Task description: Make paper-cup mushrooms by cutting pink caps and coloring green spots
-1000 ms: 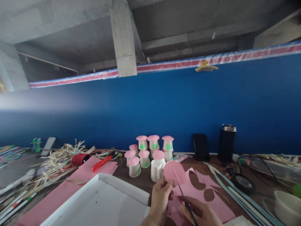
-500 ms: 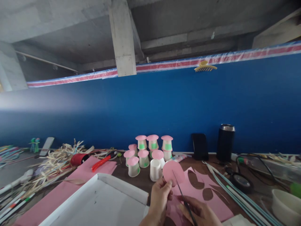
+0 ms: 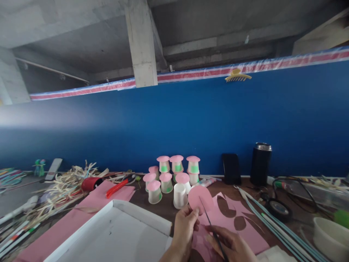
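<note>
At the near edge of the table, the left hand pinches a pink paper circle by its lower rim, holding it upright just above the fingers. The right hand is closed around scissors, whose blade runs into the circle partway toward its middle. Nine capped cups stand behind; one white cup beside the circle has no cap, and the pink sheet shows round holes
</note>
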